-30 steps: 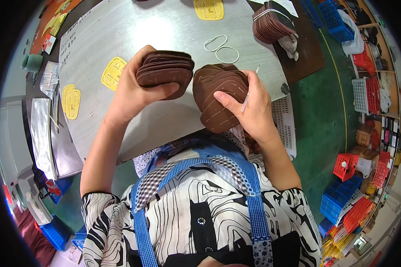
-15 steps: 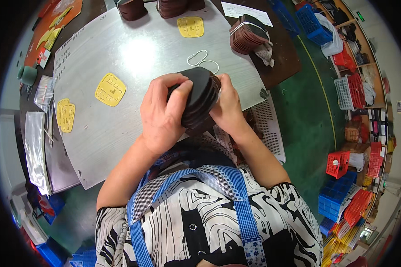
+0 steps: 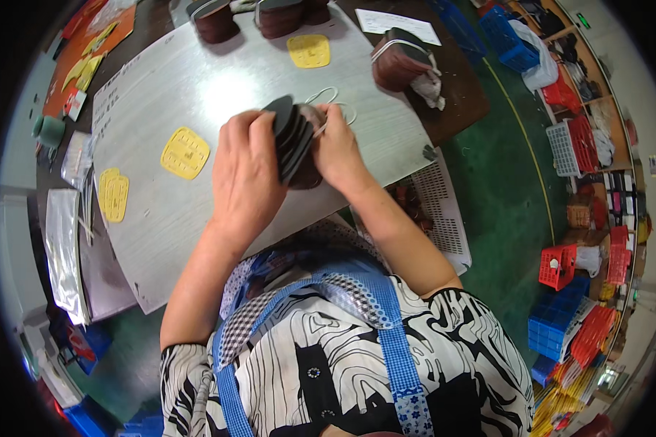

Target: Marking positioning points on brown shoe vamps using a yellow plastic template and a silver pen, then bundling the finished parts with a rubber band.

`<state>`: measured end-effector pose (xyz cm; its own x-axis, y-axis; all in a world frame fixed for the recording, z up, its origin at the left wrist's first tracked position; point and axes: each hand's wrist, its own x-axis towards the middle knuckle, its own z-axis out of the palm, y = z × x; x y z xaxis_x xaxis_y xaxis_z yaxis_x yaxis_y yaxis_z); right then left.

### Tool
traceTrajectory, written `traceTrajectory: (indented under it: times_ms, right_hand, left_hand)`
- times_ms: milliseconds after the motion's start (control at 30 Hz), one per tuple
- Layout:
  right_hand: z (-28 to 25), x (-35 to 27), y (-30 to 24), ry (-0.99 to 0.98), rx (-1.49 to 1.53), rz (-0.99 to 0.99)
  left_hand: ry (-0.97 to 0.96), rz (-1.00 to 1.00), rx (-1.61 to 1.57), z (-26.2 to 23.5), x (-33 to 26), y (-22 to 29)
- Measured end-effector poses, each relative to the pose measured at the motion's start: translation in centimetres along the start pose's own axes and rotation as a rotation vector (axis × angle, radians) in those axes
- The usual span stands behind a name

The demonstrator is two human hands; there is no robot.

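Observation:
Over the near middle of the table, a stack of dark rounded flat pieces (image 3: 293, 142) is between my two hands. Its black pieces are fanned apart and stand on edge, tilted. My left hand (image 3: 248, 160) is closed around the left side of the stack. On the right side my right hand (image 3: 335, 146) grips it with thumb and fingers, partly hidden behind the pieces. A thin white loop (image 3: 328, 93) shows just beyond the right hand; part of it is hidden behind the fingers.
Yellow rounded templates (image 3: 185, 153) lie on the grey board (image 3: 160, 240). Tied brown stacks (image 3: 401, 62) stand along its far and right edges, near a white paper (image 3: 397, 26). Clear plastic sleeves (image 3: 65, 255) lie at left. A white basket (image 3: 441, 211) sits below the right edge.
Both hands have shifted left with the stack. The pieces have turned more on edge and spread apart; the left hand's fingers have moved from their top to the left side.

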<state>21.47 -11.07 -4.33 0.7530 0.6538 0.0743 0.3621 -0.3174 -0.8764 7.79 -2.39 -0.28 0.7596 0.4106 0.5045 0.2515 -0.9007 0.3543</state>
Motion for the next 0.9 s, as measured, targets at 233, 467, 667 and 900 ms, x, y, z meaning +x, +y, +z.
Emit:
traceTrajectory:
  times_ms: [233,467,667,900]
  right_hand:
    - [0.3,3.0,0.2,-0.112,0.020,0.025]
    - [-1.3,3.7,-2.7,-0.409,0.490,0.301]
    - [-1.2,4.9,-1.9,-0.326,0.433,0.169]
    - [-2.7,7.4,-0.2,0.037,-0.359,-0.234]
  left_hand:
    - [-0.083,0.011,-0.012,-0.5,0.9,-0.5]
    - [-0.189,0.038,-0.064,-1.6,4.2,-5.5]
    - [-0.509,-0.195,-0.266,-2.3,9.2,-8.8]
    - [-0.276,-0.065,-0.011,0.8,9.8,-8.7]
